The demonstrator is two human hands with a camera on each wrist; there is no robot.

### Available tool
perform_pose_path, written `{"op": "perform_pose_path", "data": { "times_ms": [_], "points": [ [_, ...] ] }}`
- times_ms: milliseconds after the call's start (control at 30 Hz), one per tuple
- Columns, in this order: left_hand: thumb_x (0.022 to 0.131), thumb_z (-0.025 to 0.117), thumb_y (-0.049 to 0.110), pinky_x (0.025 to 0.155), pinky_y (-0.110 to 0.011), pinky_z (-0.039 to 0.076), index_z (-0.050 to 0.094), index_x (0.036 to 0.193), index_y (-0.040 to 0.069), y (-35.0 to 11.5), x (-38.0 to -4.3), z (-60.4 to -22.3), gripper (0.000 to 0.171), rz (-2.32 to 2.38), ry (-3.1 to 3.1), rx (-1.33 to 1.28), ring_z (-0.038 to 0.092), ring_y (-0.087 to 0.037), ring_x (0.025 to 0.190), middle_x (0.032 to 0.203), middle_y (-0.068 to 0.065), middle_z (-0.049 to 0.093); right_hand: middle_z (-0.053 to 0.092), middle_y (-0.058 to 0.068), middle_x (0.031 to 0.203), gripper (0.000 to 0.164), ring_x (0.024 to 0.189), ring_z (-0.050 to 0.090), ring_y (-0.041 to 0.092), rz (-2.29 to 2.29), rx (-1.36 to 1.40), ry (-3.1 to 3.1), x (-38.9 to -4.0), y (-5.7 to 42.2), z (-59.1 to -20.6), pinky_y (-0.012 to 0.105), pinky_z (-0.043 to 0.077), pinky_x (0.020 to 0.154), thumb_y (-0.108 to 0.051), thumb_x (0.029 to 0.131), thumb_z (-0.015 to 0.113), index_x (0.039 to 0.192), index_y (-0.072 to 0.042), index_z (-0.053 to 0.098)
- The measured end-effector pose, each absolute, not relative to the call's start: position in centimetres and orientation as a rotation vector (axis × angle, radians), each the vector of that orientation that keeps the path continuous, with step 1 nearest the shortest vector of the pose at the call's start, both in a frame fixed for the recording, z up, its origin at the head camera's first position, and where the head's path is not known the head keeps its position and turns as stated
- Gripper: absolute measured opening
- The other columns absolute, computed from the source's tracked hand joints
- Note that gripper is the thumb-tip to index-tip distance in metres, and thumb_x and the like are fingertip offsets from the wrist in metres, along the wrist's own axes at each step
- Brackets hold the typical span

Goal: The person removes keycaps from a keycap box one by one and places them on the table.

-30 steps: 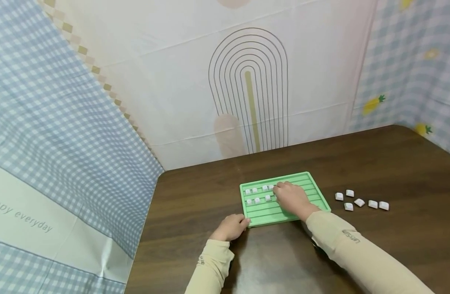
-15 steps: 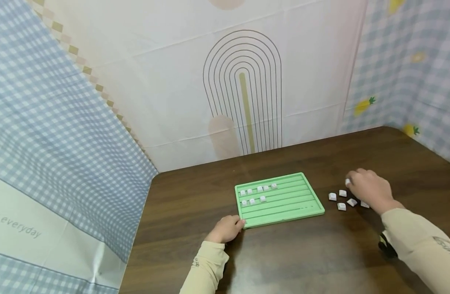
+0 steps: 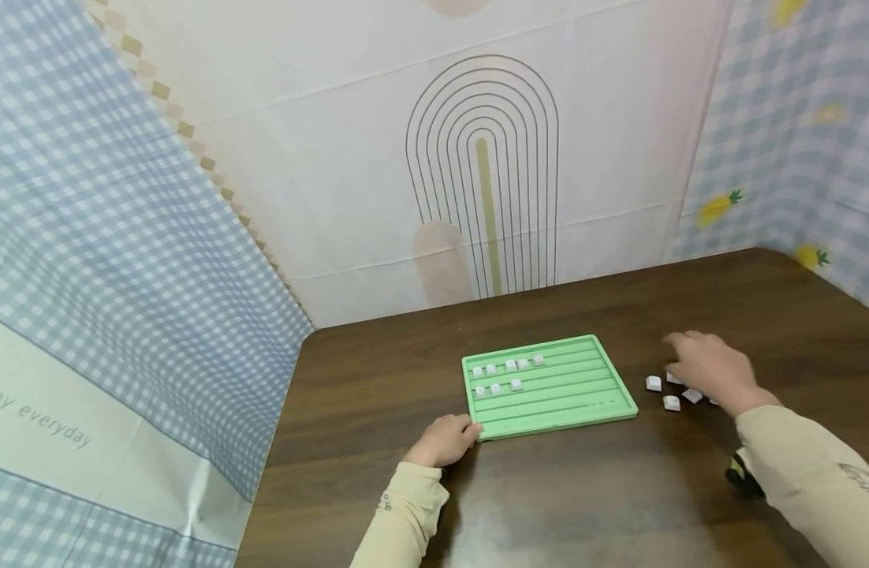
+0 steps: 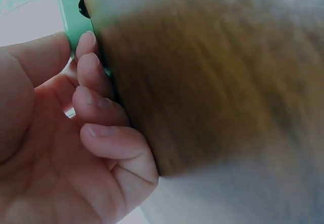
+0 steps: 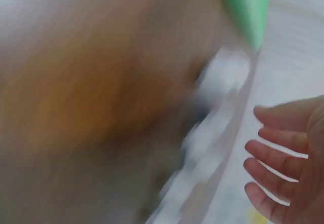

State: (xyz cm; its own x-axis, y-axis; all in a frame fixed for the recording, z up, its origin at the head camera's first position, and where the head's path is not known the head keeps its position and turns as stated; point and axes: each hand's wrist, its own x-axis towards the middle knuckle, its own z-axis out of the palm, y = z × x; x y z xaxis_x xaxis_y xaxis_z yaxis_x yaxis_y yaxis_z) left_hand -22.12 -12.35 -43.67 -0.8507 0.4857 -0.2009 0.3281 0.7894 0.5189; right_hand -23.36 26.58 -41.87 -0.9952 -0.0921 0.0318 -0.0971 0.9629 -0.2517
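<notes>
A green ridged tray lies on the table with several white keycaps in two rows at its left part. My left hand grips the tray's near left corner. In the left wrist view its thumb is on one side of the green edge and its curled fingers are on the other. Over the loose white keycaps to the right of the tray hovers my right hand. The right wrist view shows its fingers spread with nothing between them. Some keycaps are partly hidden behind that hand.
The dark wooden table runs back to a pale patterned curtain. A blue checked cloth hangs along the left side. The right wrist view is blurred.
My right hand has moved right from the tray to the loose keycaps. A white piece at its fingertips half a second ago no longer shows there. The left hand keeps its grip.
</notes>
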Motion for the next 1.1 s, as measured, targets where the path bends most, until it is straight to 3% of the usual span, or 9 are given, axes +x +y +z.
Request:
{"op": "perform_pose_path", "data": {
  "times_ms": [267, 433, 733, 967, 1100],
  "points": [
    [0.098, 0.042, 0.023, 0.059, -0.031, 0.031, 0.047, 0.073, 0.009, -12.1, -22.0, -43.5, 0.028, 0.697, 2.648, 0.622, 0.038, -0.015, 0.058, 0.064, -0.001, 0.039, 0.063, 0.019, 0.116, 0.033, 0.107, 0.054, 0.038, 0.487, 0.558, -2.939, -25.2, 14.5, -42.1, 0.056, 0.049, 0.081, -0.017, 0.082, 0.064, 0.113, -0.004, 0.061],
    [0.097, 0.042, 0.023, 0.059, -0.030, 0.032, 0.047, 0.073, 0.010, -11.7, -22.0, -43.8, 0.028, 0.707, 2.650, 0.625, 0.039, -0.015, 0.059, 0.064, -0.001, 0.039, 0.066, 0.016, 0.107, 0.027, 0.099, 0.059, 0.031, 0.458, 0.659, -2.942, -25.7, 10.0, -43.4, 0.047, 0.053, 0.078, -0.015, 0.084, 0.063, 0.107, -0.002, 0.062],
    [0.097, 0.043, 0.024, 0.057, -0.030, 0.033, 0.050, 0.073, 0.010, -11.5, -22.1, -44.1, 0.029, 0.725, 2.643, 0.608, 0.040, -0.015, 0.057, 0.064, -0.001, 0.042, 0.067, 0.012, 0.088, 0.008, 0.079, 0.060, 0.026, 0.296, 0.672, -2.844, -26.0, 8.7, -44.3, 0.039, 0.054, 0.062, -0.003, 0.082, 0.060, 0.088, -0.002, 0.065],
    [0.097, 0.042, 0.024, 0.057, -0.030, 0.033, 0.050, 0.074, 0.009, -12.0, -22.1, -44.2, 0.029, 0.738, 2.656, 0.616, 0.039, -0.015, 0.057, 0.064, -0.001, 0.041, 0.067, 0.007, 0.087, 0.007, 0.078, 0.059, 0.022, 0.352, 0.659, -2.863, -26.0, 8.9, -43.5, 0.036, 0.053, 0.059, -0.008, 0.081, 0.062, 0.088, -0.007, 0.064],
    [0.098, 0.041, 0.024, 0.057, -0.030, 0.032, 0.048, 0.073, 0.010, -12.5, -22.0, -44.3, 0.030, 0.752, 2.649, 0.603, 0.038, -0.014, 0.057, 0.063, -0.001, 0.039, 0.068, 0.008, 0.092, 0.012, 0.083, 0.061, 0.024, 0.454, 0.581, -2.858, -25.5, 12.6, -41.4, 0.041, 0.053, 0.060, -0.015, 0.082, 0.064, 0.093, -0.009, 0.064]
  ]
}}
